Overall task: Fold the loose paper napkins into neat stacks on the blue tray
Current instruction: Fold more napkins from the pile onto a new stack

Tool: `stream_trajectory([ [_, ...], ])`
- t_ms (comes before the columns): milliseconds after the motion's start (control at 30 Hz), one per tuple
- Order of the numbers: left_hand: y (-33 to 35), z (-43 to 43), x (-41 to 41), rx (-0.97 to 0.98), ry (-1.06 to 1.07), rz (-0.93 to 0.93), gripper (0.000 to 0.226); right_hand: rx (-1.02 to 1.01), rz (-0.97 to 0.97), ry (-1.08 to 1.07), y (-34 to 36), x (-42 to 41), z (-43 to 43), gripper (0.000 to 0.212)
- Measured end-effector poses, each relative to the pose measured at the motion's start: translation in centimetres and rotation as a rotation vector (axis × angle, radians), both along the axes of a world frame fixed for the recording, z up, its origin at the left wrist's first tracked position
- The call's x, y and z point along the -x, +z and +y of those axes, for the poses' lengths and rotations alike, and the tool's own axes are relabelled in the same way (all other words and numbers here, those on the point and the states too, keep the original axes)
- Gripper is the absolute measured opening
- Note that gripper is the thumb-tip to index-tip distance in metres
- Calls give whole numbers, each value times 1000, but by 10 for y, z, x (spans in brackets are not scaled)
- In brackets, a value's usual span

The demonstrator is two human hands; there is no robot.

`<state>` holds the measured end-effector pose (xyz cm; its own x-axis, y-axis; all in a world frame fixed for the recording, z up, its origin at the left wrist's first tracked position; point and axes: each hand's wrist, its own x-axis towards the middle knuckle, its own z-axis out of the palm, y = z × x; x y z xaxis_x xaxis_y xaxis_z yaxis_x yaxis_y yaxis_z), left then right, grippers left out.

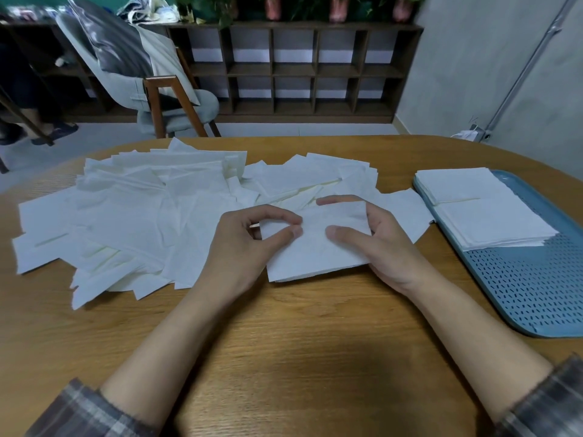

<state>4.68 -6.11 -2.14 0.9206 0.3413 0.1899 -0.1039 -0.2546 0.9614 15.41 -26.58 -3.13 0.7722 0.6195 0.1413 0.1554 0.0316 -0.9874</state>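
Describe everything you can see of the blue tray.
The blue tray looks like grey-blue plastic, with rounded corners, a low raised rim and a floor pierced by rows of small slots. It lies flat on the wooden table, at the person's right, its right side cut off by the frame. Two stacks of folded napkins cover most of its far half; the near half is bare.

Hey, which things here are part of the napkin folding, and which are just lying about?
Part of the job:
napkin, held by left hand and right hand
loose pile of napkins
folded stacks
blue tray

Just lying about:
chair with a cushion
shelves
potted plants
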Motion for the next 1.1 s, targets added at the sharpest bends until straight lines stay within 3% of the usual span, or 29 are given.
stream_trajectory([
  [367, -3, -1, -1, -29, -5, 31, 10, 114, -154, -65, 7, 5, 0, 55],
  [500, -4, -1, -1, -132, 81, 1, 28, 12, -114, -47, 13, 5, -3, 66],
  [633, 1, -3, 0, 5, -10, 55, 34, -18, -80, -38, 11, 1, -5, 73],
  [700, 0, -3, -1, -15, 10, 49, 35, 45, -112, -37, 12, 1, -6, 68],
  [833, -4, -2, -3, 19, 39, 23, 36, 175, -255, 22, 14, 2, -7, 28],
  [1000, -17, 3, -6, -399, 64, 0, 36, 198, -324, -347, 6, -14, -10, 36],
  [1100, -22, 4, -8, -571, -1, 36, 25, 183, -294, -461, 4, -21, -15, 35],
])
